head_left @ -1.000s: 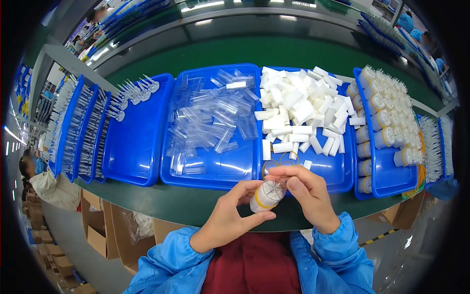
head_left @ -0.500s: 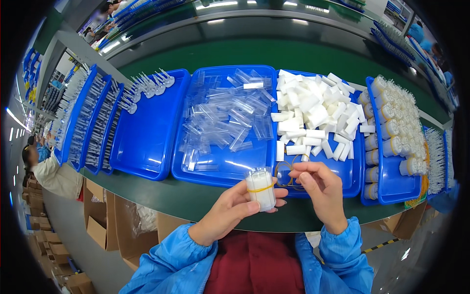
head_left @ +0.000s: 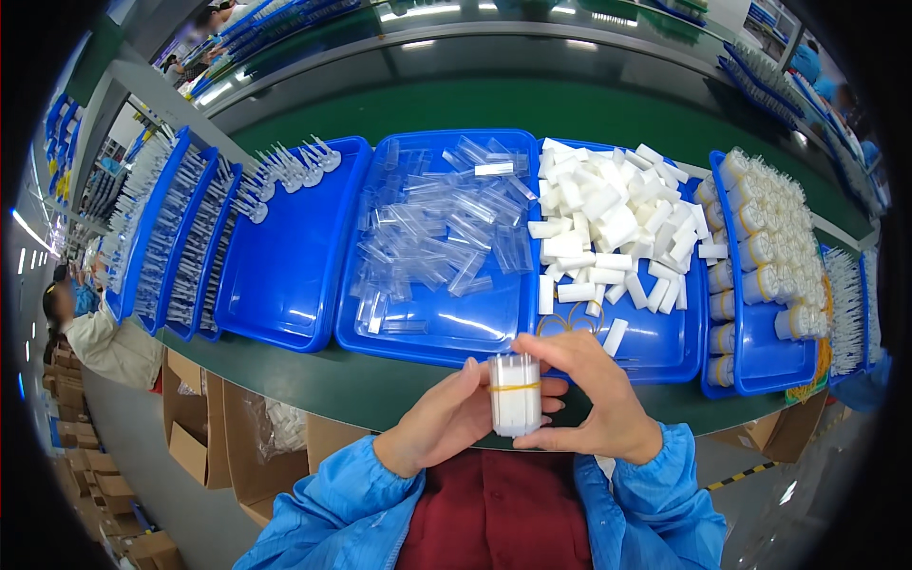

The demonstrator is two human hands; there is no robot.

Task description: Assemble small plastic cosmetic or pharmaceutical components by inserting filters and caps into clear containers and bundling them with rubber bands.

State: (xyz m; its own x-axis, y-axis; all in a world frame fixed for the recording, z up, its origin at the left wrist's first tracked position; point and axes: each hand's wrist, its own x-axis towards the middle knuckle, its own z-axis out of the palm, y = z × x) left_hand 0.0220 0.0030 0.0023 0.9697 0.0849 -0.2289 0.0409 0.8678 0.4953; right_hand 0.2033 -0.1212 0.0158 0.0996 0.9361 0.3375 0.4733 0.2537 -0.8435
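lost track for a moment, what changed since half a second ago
The right hand moved left and took hold of the bundle at top and bottom. The left hand lifted its thumb off the bundle's front. The trays stayed put.

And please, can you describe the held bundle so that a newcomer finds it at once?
Along the green table runs a row of blue trays. Nearer the person, the right hand grips a white bundle with a yellow band. Similar bundles lie in a tray at the right, but only this one is held.
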